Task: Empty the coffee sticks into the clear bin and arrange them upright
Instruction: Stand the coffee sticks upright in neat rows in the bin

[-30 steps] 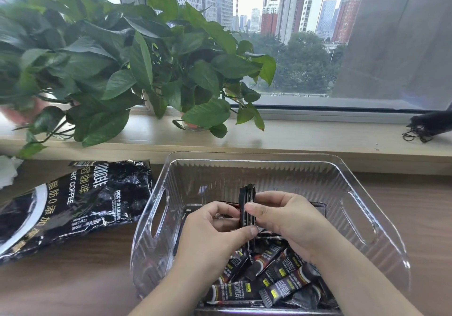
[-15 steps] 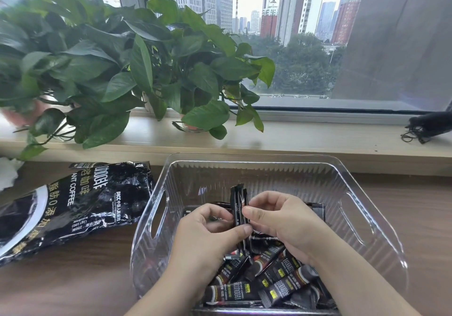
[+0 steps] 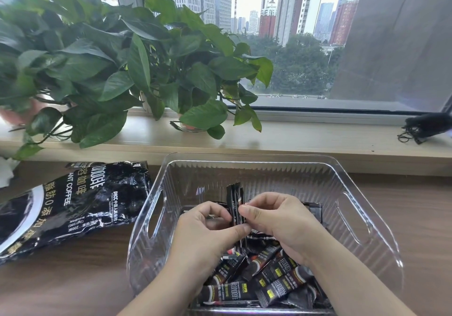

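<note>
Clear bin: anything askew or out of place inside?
Yes. Most coffee sticks lie flat in a jumbled heap at the near end of the clear bin, not upright. Only the small bundle pinched between the left hand and right hand stands upright.

Window (image 3: 293,34), upper half of frame: daylight, pale overcast sky, high-rise towers (image 3: 271,14), treetops (image 3: 300,68). Grey panel (image 3: 403,41), upper right. Pale wooden sill (image 3: 305,142), across mid-frame: leafy green potted plants (image 3: 137,66) at left, black corded object (image 3: 428,126) at far right. Brown wood-grain tabletop (image 3: 73,279), lower frame.
</note>
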